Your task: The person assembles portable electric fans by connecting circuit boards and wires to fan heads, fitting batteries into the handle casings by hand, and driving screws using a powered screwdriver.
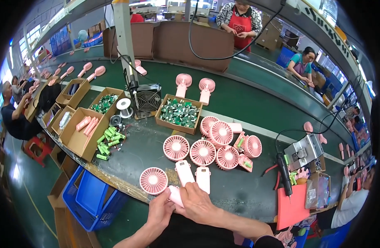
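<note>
A pale pink handheld fan is in my hands at the table's near edge, its round grille (153,180) pointing away to the left. My left hand (160,208) grips the fan's handle (176,196) from the left, fingers closed round it. Closed over the same handle from the right is my right hand (195,202), hiding part of it. Just beyond my knuckles lie two more fans, their white-pink handles (203,180) towards me and their grilles (202,152) away. Several other fan heads (221,133) are heaped to the right, some with green batteries showing in opened handles (245,163).
Left are loose green batteries (111,138), a solder spool (124,107) and cardboard boxes (76,134). A box of circuit boards (178,111) stands by a black blower (147,99). Right, an electric screwdriver (284,173) hangs above a red sheet (290,206). Beyond runs a green conveyor (239,97); co-workers sit around.
</note>
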The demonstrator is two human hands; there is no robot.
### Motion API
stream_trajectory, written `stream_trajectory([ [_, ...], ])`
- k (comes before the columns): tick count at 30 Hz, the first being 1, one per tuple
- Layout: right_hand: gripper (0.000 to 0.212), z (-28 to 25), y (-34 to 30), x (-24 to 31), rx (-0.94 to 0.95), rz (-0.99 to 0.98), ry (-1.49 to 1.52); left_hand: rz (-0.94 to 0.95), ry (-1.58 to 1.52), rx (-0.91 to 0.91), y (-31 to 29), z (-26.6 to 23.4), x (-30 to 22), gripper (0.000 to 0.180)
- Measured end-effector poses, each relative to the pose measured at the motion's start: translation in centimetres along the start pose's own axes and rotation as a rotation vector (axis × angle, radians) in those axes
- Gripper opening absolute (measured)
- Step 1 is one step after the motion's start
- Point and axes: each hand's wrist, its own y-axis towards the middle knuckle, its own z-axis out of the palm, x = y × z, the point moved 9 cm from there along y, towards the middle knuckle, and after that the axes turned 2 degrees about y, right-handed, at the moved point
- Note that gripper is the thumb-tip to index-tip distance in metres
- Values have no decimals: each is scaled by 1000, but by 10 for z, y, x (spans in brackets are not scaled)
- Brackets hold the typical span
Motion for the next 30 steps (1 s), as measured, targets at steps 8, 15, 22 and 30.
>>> stream_trajectory([
  [8,43,0,8,-2,13,-1,17,1,12,35,8,-2,-4,22],
  [15,45,2,6,-6,70,12,10,-11,47,-21,10,-4,0,20],
  [22,44,1,6,-5,108,25,31,-3,24,-21,5,-4,0,20],
  [30,29,-5,7,-3,-8,10,56,-15,29,-20,7,-9,7,25],
])
